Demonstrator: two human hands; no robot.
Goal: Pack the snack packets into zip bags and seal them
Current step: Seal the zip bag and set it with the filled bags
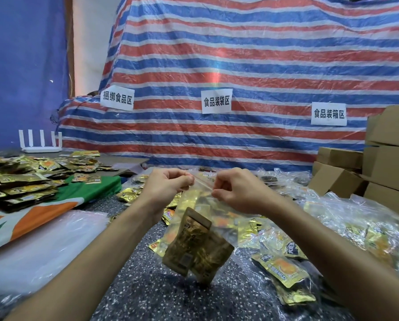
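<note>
A clear zip bag (195, 218) with a red zip strip hangs in the air over the speckled floor, holding brown and gold snack packets (194, 249). My left hand (168, 184) pinches the left end of the zip strip. My right hand (235, 188) pinches the strip's right end. The two hands are close together at the top edge of the bag. Loose gold packets (22, 174) lie heaped at the left, and filled zip bags (332, 232) lie at the right.
A stack of empty clear bags (43, 246) lies at the lower left beside a green and orange cloth (43, 209). Cardboard boxes (383, 167) are stacked at the right. A striped tarp (240, 66) with paper labels hangs behind. A white router (41, 144) stands at the back left.
</note>
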